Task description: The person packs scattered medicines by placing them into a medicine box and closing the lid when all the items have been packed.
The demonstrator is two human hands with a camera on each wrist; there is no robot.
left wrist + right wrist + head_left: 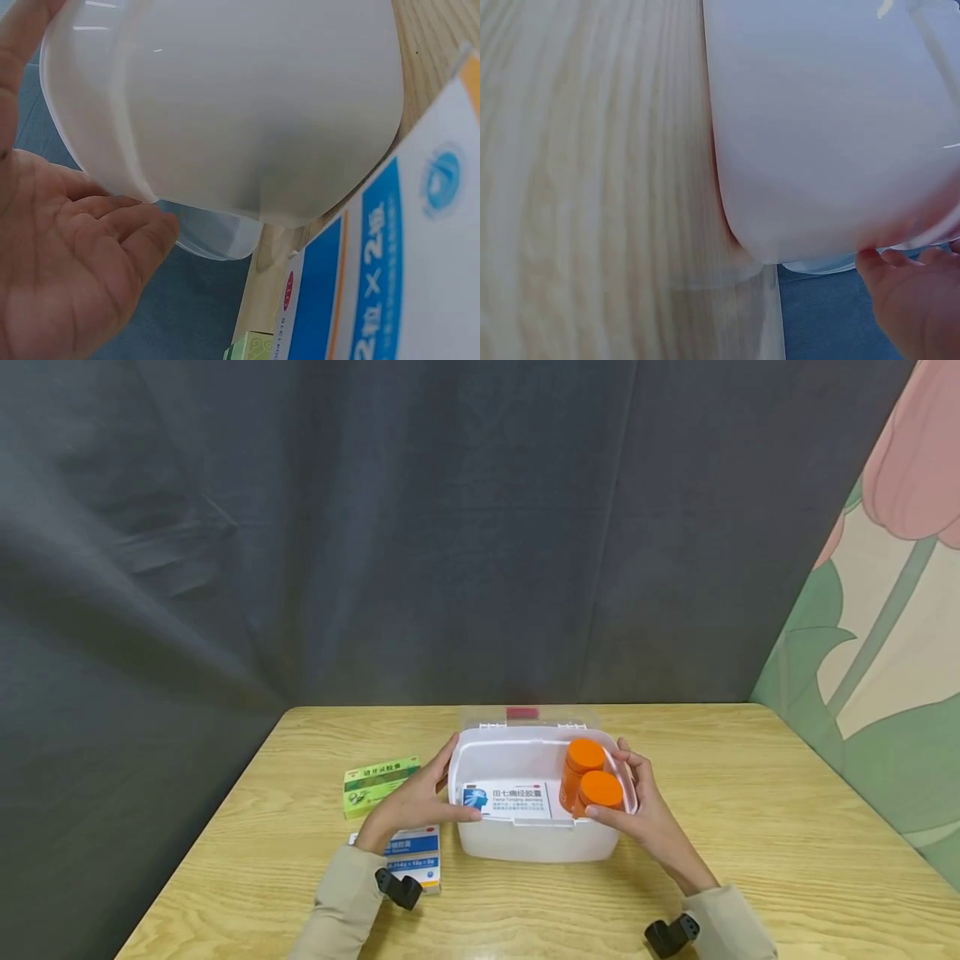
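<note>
A white plastic storage box (536, 843) stands on the table with its lid (570, 717) folded back behind it. Around its left end my left hand (420, 797) grips the rim, thumb over the front edge and fingers along the side. My right hand (651, 810) holds the opposite end in the same way. Inside, at the right, are two orange bottles (584, 755) with orange caps. A white medicine box (517, 802) with a blue picture lies inside at the front left. The left wrist view shows the fingers (142, 232) against the storage box's outer wall.
Left of the storage box lie a green medicine box (375, 783) and a blue-and-white medicine box (420, 852), the latter partly behind my left wrist. The wooden table (750, 810) extends right. A dark curtain (480, 543) hangs behind it, with a flower-painted wall (892, 677) at the right.
</note>
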